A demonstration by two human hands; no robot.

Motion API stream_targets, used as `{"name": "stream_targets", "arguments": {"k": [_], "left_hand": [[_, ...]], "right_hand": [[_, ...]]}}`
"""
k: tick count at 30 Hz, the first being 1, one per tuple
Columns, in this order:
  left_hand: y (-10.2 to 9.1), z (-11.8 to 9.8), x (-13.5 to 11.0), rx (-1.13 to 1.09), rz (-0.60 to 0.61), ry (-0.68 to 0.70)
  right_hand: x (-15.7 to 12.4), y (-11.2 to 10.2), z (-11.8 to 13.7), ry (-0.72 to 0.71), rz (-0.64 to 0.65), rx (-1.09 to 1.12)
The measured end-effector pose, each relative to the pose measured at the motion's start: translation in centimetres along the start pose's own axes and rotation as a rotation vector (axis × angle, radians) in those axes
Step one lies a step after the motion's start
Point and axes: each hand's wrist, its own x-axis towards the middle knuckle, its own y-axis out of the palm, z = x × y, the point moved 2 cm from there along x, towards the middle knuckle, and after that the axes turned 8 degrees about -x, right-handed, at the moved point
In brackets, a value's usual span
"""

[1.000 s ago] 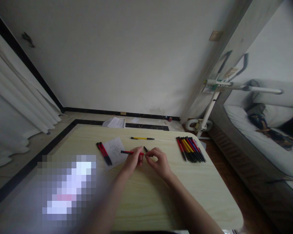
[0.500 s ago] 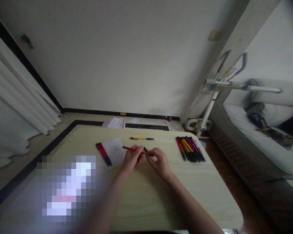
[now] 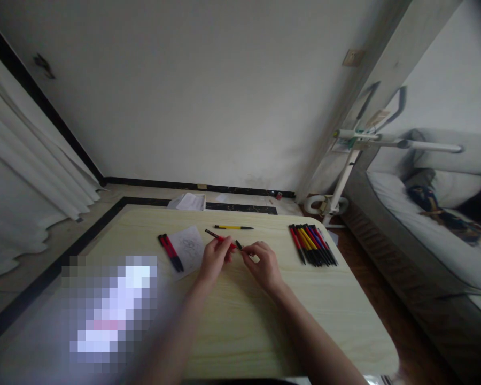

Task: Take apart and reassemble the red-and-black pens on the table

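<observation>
My left hand (image 3: 214,259) pinches a red pen barrel (image 3: 219,239) that slants up to the left above the pale wooden table (image 3: 232,315). My right hand (image 3: 263,263) has its fingers closed on a small black pen piece (image 3: 239,245) right at the barrel's lower end. Both hands meet near the table's middle. A scrap of paper with scribbles (image 3: 189,249) lies just left of my left hand, with a pair of red-and-black pens (image 3: 170,252) beside it.
A yellow pen (image 3: 233,228) lies alone farther back. A row of several red, yellow and blue pens (image 3: 312,244) lies at the right. Papers (image 3: 188,201) sit on the floor beyond the table. A bed (image 3: 433,214) and white exercise frame (image 3: 344,176) stand right.
The red barrel has tilted from nearly level to slanting, its far end risen. My hands have shifted slightly away from me.
</observation>
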Motion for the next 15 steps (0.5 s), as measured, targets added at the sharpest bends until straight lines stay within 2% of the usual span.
{"name": "stream_targets", "arguments": {"k": [8, 15], "left_hand": [[-1.6, -0.5, 0.9, -0.094, -0.215, 0.108], [-2.1, -0.3, 1.3, -0.143, -0.235, 0.1]], "right_hand": [[0.0, -0.1, -0.2, 0.012, -0.007, 0.002], [0.0, 0.0, -0.2, 0.01, -0.019, 0.015]]}}
